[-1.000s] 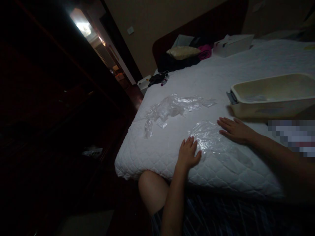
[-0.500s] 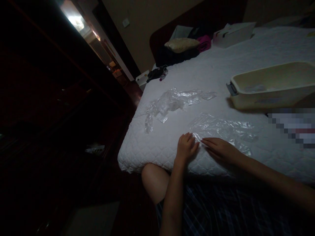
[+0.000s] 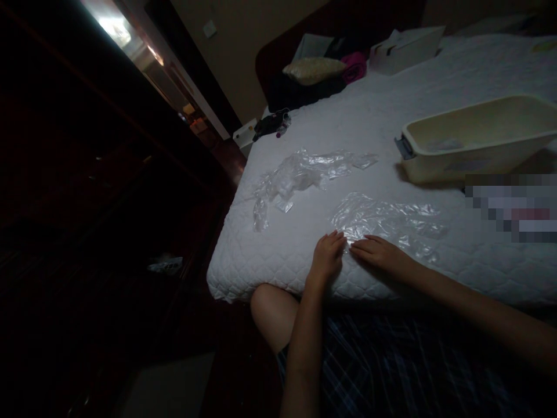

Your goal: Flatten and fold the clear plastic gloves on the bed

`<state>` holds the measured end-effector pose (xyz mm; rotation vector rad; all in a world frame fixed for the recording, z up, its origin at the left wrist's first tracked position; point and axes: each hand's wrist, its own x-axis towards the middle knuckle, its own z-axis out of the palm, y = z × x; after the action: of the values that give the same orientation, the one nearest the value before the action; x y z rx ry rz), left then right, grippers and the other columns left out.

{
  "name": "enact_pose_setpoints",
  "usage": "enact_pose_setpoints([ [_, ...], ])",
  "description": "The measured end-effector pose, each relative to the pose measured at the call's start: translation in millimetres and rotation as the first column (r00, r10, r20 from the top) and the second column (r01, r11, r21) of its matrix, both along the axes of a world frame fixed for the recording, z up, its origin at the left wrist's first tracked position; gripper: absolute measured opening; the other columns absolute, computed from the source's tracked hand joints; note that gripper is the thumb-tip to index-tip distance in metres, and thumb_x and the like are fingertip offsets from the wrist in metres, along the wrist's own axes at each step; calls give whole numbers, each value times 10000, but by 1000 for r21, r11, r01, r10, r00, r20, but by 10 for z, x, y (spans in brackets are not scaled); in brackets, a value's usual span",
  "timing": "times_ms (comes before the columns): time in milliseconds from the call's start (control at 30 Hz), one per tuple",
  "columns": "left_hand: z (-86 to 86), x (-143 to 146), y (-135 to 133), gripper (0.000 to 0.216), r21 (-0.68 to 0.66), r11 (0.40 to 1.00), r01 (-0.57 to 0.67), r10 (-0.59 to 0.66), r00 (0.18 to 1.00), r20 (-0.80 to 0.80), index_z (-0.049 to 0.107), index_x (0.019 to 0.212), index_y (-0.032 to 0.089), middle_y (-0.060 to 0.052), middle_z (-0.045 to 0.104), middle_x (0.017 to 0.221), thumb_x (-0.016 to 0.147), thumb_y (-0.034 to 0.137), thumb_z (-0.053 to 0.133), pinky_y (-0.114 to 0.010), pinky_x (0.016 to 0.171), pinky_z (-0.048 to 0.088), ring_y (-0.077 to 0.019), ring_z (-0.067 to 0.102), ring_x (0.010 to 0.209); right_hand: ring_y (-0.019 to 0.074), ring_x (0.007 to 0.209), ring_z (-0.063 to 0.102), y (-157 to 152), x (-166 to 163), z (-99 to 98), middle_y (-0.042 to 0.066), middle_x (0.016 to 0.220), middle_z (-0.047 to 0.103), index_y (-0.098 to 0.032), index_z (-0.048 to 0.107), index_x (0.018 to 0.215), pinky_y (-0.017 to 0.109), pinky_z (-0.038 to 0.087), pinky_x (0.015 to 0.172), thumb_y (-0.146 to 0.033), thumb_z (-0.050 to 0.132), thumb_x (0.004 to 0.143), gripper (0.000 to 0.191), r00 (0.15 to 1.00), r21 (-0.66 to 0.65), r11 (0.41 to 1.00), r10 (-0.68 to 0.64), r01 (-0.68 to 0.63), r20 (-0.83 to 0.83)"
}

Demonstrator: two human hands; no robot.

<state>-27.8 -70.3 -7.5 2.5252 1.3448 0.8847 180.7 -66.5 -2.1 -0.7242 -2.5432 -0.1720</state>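
Observation:
A flattened clear plastic bag (image 3: pixel 387 223) lies on the white quilted mattress (image 3: pixel 383 128) near its front edge. My left hand (image 3: pixel 327 255) rests on the bag's near left corner with its fingers curled down onto it. My right hand (image 3: pixel 383 255) lies flat beside it, fingers stretched out on the bag's near edge. The two hands almost touch. Further back on the mattress lies a crumpled heap of clear plastic bags (image 3: pixel 300 177).
A cream plastic tub (image 3: pixel 474 139) stands on the mattress to the right. At the headboard end are a white box (image 3: pixel 404 43), a tan pillow (image 3: pixel 313 69), dark and pink clothes and small dark items (image 3: pixel 272 123). Left of the bed is dark floor.
My right hand slid from the bag's far right side down to its near edge, next to my left hand. The bag now lies flatter and spread out. The view shifted slightly.

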Motion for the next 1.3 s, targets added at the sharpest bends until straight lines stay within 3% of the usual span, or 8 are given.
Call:
enact_pose_setpoints([
  [133, -25, -7, 16, 323, 7, 1000, -13, 12, 994, 112, 597, 1149, 189, -70, 613, 1269, 853, 83, 524, -427, 1044, 443, -181, 549, 1207, 202, 874, 646, -23, -29, 12, 95, 962, 702, -180, 656, 1001, 440, 467, 907, -128, 400, 888, 285, 999, -79, 997, -18, 15, -36],
  [267, -55, 1, 49, 281, -11, 999, -48, 49, 981, 189, 623, 1113, 182, -76, 634, 1233, 848, 112, 560, -386, 1009, 479, -173, 582, 1151, 211, 843, 648, -82, -57, 79, 98, 925, 703, -183, 665, 946, 401, 500, 840, -212, 442, 893, 230, 984, -258, 964, -102, 62, -144],
  [400, -55, 20, 66, 242, -60, 995, -82, 92, 976, 196, 640, 1089, 179, -74, 647, 1202, 862, 148, 561, -384, 1004, 483, -179, 596, 1121, 209, 839, 655, -101, -79, 169, 83, 921, 696, -197, 659, 961, 363, 528, 765, -276, 440, 889, 243, 936, -472, 877, -237, 90, -261],
  [567, -18, 50, 47, 192, -96, 988, -121, 138, 971, 195, 655, 1037, 178, -87, 585, 1268, 884, 202, 543, -371, 1006, 476, -196, 569, 1158, 216, 815, 667, -26, -111, 255, 71, 885, 701, -210, 670, 889, 373, 544, 746, -370, 501, 835, 240, 809, -650, 756, -428, 76, -403],
  [767, 48, 91, 50, 157, -137, 977, -162, 186, 966, 181, 651, 980, 187, -77, 556, 1277, 901, 217, 518, -350, 982, 475, -190, 574, 1124, 213, 751, 673, 95, -128, 303, 46, 838, 716, -221, 669, 858, 373, 543, 732, -435, 558, 787, 252, 727, -721, 686, -541, 92, -422],
  [1033, 92, 201, 116, 108, -118, 959, -256, 271, 953, 136, 600, 958, 176, -48, 642, 1000, 899, 217, 519, -324, 875, 483, -177, 606, 956, 207, 639, 668, 230, -104, 268, 46, 730, 691, -210, 616, 817, 362, 543, 641, -487, 595, 748, 286, 661, -792, 609, -611, 42, -435],
  [1133, 37, 242, 141, 134, -50, 950, -308, 312, 944, 111, 584, 992, 166, -70, 639, 1008, 901, 241, 519, -342, 859, 489, -196, 604, 957, 204, 591, 661, 262, -103, 270, 42, 685, 683, -213, 598, 812, 348, 540, 575, -482, 603, 751, 276, 647, -805, 593, -620, 16, -443],
  [1300, -43, 281, 103, 194, 198, 919, -340, 332, 940, 73, 573, 1058, 145, -152, 590, 1180, 898, 242, 522, -398, 900, 476, -243, 570, 1079, 186, 542, 645, 319, -92, 225, 31, 649, 679, -216, 590, 838, 304, 516, 501, -454, 602, 771, 248, 613, -809, 587, -640, 2, -463],
])
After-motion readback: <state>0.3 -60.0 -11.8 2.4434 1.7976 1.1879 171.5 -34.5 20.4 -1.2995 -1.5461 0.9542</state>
